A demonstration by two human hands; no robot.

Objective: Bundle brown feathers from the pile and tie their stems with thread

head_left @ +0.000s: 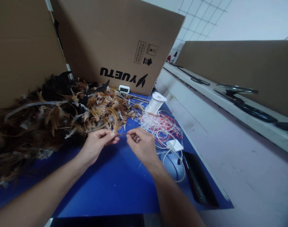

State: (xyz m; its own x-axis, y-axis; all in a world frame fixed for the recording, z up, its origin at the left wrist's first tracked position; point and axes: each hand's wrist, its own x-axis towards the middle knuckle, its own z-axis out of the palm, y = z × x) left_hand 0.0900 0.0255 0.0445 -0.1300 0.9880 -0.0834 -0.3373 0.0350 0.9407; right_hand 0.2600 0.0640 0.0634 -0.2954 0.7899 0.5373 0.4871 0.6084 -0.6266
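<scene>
My left hand [100, 142] is closed in a pinch on a small brown feather [115, 126], whose tip sticks up past the thumb and fingers. From there a thin brown stem [121, 134] runs across to my right hand [142, 143], where thumb and forefinger pinch its other end. Both hands hover over the blue tabletop [115, 179]. Just beyond my left hand lies a large heap of brown, black and white feathers [98, 107]. To the right of my right hand is a tangle of white and red strings [158, 124].
A spool of white thread [155, 103] stands behind the strings. A small digital display [124, 89] sits by the cardboard box [110, 41]. At right are a white square adapter [175, 145], a cable, a bluish round object [171, 165] and a long black object [200, 179]. Scissors [243, 107] lie on the ledge.
</scene>
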